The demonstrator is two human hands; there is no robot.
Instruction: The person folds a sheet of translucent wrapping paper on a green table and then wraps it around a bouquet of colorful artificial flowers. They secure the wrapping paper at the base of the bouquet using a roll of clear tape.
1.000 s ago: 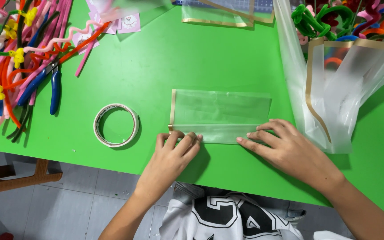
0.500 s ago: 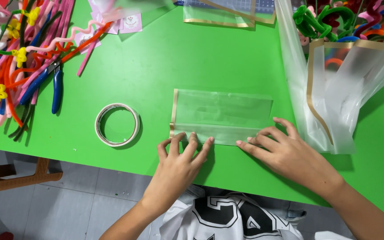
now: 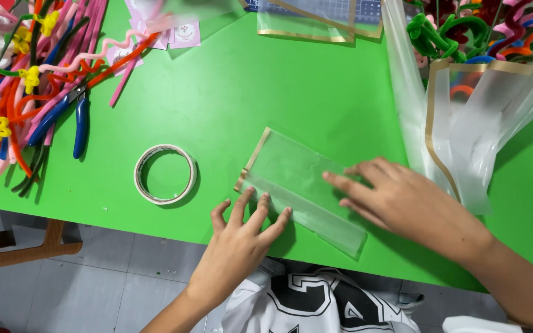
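Clear cellophane sheet lies tilted on our green worktop, just right of the tape roll. Our left hand and right hand press it flat, fingers spread, each grip clamped on nothing.

Clear cellophane sheet, gold trim along left short edge, apparently folded into long narrow strip. Lies flat on green table, slanted, gold end up-left, far end down-right near table's front edge. Left fingertips press its near edge, right fingers rest on its middle.
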